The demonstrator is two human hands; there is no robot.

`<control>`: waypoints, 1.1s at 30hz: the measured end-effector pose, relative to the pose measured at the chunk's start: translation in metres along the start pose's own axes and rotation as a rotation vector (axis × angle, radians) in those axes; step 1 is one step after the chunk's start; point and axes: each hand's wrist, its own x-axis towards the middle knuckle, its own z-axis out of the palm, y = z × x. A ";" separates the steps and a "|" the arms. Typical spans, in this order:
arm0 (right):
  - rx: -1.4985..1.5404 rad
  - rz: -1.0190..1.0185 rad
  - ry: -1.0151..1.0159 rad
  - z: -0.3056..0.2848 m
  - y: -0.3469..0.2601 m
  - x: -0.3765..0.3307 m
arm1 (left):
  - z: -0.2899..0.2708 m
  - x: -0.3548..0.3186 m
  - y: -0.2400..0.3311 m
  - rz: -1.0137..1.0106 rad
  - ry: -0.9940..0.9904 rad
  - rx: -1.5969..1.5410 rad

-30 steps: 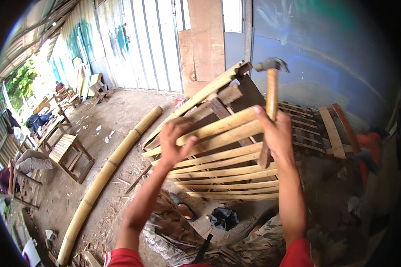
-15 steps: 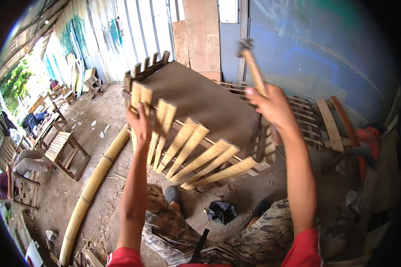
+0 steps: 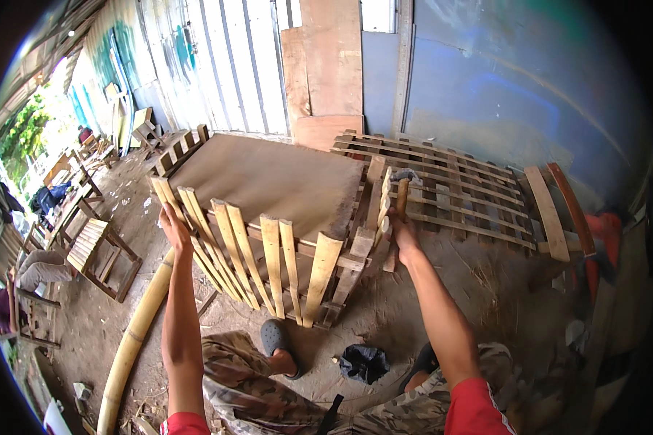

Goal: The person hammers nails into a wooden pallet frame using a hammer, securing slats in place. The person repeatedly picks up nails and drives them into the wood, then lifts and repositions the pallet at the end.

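A wooden crate-like frame (image 3: 353, 261) stands in front of me, with a brown sheet (image 3: 268, 170) over its top. Split bamboo slats (image 3: 270, 254) line its near side, several leaning apart at their upper ends. At the left end, my left hand (image 3: 175, 230) grips the outermost bamboo slat; some of its fingers are hidden behind it. My right hand (image 3: 405, 235) is closed round the handle of a hammer (image 3: 402, 194), held upright against the slats at the crate's right end. The hammer's head is level with the slat tops.
A slatted wooden panel (image 3: 442, 190) lies behind to the right, near loose boards (image 3: 546, 210). A long bamboo pole (image 3: 132, 348) lies on the floor at left, near a small slatted stool (image 3: 98, 250). A black bag (image 3: 364, 362) sits between my feet. Another person (image 3: 43, 270) sits far left.
The crate has turned and shifted left, with my left hand moving along with it. My right hand has lowered the hammer from its raised position to the crate's right end.
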 end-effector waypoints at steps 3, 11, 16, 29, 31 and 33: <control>0.087 -0.054 -0.041 0.025 0.010 0.034 | -0.013 0.011 -0.021 -0.046 -0.021 0.039; 0.108 -0.034 -0.194 0.092 0.022 0.092 | -0.048 0.042 -0.062 0.004 -0.071 0.116; 0.522 0.051 -0.380 0.063 0.058 0.124 | -0.023 0.007 -0.048 -0.265 -0.178 0.189; 0.404 0.094 -0.470 0.083 0.047 0.106 | 0.023 -0.205 0.049 -0.441 -0.382 0.207; 0.363 0.094 -0.401 0.075 0.040 0.096 | 0.028 -0.205 0.033 -0.410 -0.355 0.128; 0.320 0.084 -0.364 0.083 0.031 0.066 | 0.019 -0.197 0.024 -0.372 -0.293 0.091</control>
